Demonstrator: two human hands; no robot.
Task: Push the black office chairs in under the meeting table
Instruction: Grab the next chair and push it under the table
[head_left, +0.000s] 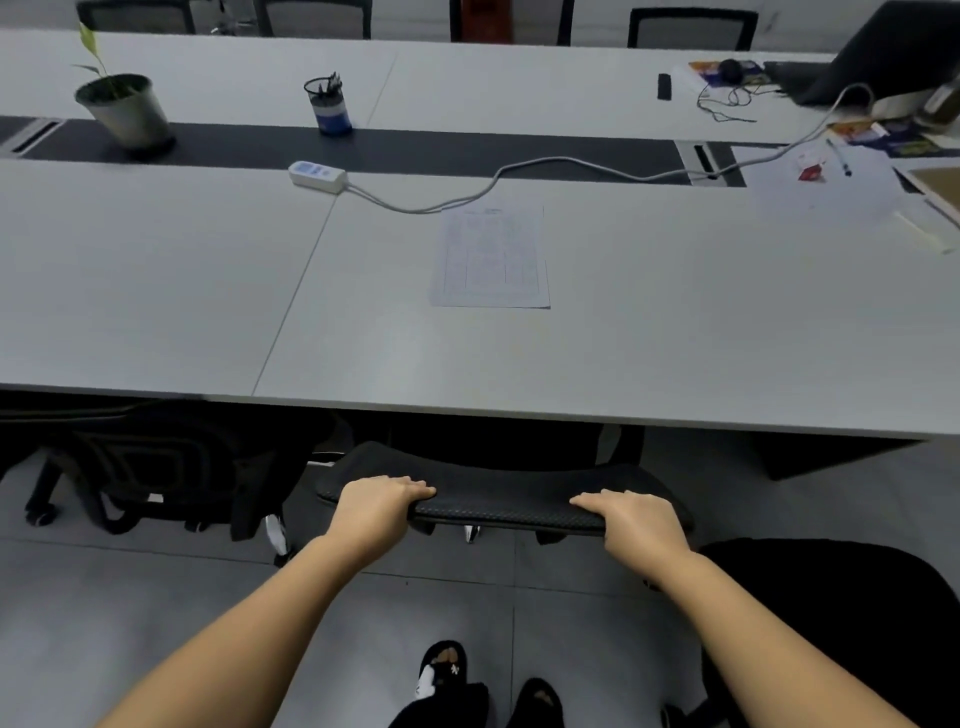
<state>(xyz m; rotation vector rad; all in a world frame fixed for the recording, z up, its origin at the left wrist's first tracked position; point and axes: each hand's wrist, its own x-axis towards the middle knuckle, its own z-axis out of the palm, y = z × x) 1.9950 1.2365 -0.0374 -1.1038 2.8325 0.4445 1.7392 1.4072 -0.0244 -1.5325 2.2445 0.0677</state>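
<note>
Grey floor tiles (156, 597) and a long pale meeting table (623, 374) frame the scene, viewed from above by a standing person. Left hand (376, 512) and right hand (636, 522) each clasp the top edge of a black office chair (498, 493), fingers draped over the far side of the backrest, thumbs hidden beneath. This chair stands directly before the table's near edge, its backrest just short of that edge and its seat apparently already in shadow beneath the top; the exact gap cannot be judged. To the left, a second chair (156, 467) sits tilted or turned partly under the table, close beside the held one. To the right, a third chair (841, 623) is near the person's right forearm, well clear of the table. On the tabletop lie a printed sheet (491, 257), a power strip (317, 175) with its trailing cable (571, 166), a pen holder (328, 106) and a potted plant (124, 106). Probable hazards: an uneven push from one hand would swing the chair sideways into its left neighbour; armrests, if taller than the underside of the table, would strike the edge and jolt the objects above; casters may catch on the table's legs, which are not clearly visible here.
</note>
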